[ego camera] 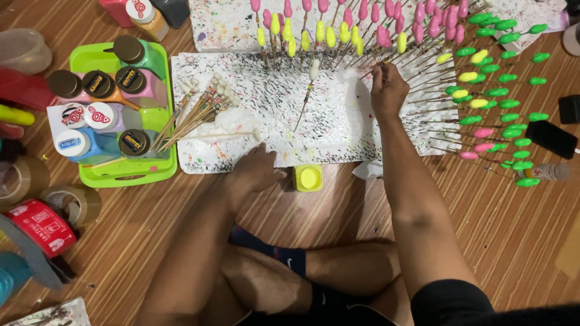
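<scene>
**Painted sticks stand in a foam board under two hands**

Painted sticks [386, 36] fan out in rows of yellow, pink and green tips just beyond the right hand [388, 90], stuck into the far edge of a speckled white foam board [326, 121]. The right hand reaches up the board with its fingers pinched together on the thin shaft of one stick among the yellow-tipped ones. The left hand [255, 171] rests palm down on the near edge of the same board, fingers loosely curled; whether it holds anything cannot be told.

Between the two hands, a single white-tipped stick [309, 84] stands tilted in the board. Just right of the left hand, a small open pot of yellow paint [308, 177] sits on the wooden floor [495, 229]. Left of and beyond the left hand, a bundle of unpainted sticks [193, 111] lies across the board's corner. Farther left, a green tray [90, 60] holds capped paint bottles. Well to the left, tape rolls [42, 211] lie on the floor. To the right of the right hand, green-tipped sticks [507, 96] spread outward.
</scene>
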